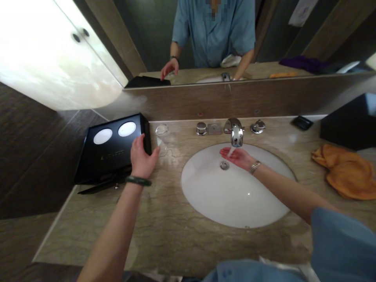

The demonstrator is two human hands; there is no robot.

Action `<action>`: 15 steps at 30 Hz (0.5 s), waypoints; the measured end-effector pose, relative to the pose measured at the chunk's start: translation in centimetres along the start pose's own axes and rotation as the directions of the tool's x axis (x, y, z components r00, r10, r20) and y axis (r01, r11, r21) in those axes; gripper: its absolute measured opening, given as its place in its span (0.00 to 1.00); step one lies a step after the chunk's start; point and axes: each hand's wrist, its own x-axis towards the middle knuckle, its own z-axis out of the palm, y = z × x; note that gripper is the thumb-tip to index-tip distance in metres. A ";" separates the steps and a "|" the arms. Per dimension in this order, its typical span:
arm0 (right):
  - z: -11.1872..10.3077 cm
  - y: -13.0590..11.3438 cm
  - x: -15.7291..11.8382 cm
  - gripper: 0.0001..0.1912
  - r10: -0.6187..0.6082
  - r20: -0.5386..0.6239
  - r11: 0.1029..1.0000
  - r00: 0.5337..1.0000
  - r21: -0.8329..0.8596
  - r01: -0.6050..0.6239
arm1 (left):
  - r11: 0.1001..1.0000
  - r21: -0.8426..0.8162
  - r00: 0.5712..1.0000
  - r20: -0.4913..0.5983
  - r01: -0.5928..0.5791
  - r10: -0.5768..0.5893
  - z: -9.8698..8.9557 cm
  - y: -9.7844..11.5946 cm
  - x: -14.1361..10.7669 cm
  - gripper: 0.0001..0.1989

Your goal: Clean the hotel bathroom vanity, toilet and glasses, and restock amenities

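My right hand point(237, 156) is stretched out flat, palm up, under the chrome tap point(235, 132), and a thin stream of water falls on it over the white oval sink point(205, 196). There is a metal watch on that wrist. My left hand point(142, 156) rests on the right edge of a black box point(108, 154) with two white round discs on its top. A green bangle circles the left wrist. A clear glass point(161, 135) stands just right of the box, close to my left fingers.
Two chrome knobs point(201, 128) point(257, 126) flank the tap on the marble counter point(164, 227). An orange cloth point(345, 172) lies at the right, with a small black dish point(302, 122) and a dark box point(349, 123) behind. A mirror point(223, 35) runs along the back wall.
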 end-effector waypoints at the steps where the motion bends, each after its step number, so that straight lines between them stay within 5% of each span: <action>1: -0.4 0.3 0.7 0.23 0.029 0.021 0.999 0.999 0.040 -0.030 | 0.998 0.049 0.999 0.019 0.050 -0.051 1.3 0.5 2.0 0.39; 3: -1.2 0.6 1.3 0.21 0.117 0.211 0.993 0.971 -0.033 -0.113 | 0.976 0.159 0.986 0.053 0.147 -0.157 3.6 1.3 5.2 0.42; 5: -2.1 0.7 1.2 0.18 0.288 0.481 0.938 0.828 -0.318 -0.141 | 0.947 0.247 0.969 0.083 0.207 -0.234 5.0 2.0 7.1 0.44; 7: -2.7 0.5 1.3 0.17 0.443 0.601 0.829 0.665 -0.558 -0.048 | 0.929 0.297 0.957 0.120 0.219 -0.264 6.0 2.5 8.2 0.46; 8: -2.8 0.3 1.7 0.16 0.459 0.607 0.801 0.649 -0.598 -0.007 | 0.928 0.307 0.953 0.147 0.212 -0.266 6.3 2.6 8.5 0.46; 12: -1.9 -1.0 5.2 0.15 0.252 0.538 0.894 0.804 -0.447 0.019 | 0.930 0.299 0.942 0.188 0.214 -0.277 7.8 2.4 9.5 0.45; 15: -3.7 -0.7 5.6 0.10 0.373 0.457 0.872 0.808 -0.470 -0.136 | 0.920 0.316 0.945 0.151 0.233 -0.291 8.8 1.5 10.4 0.41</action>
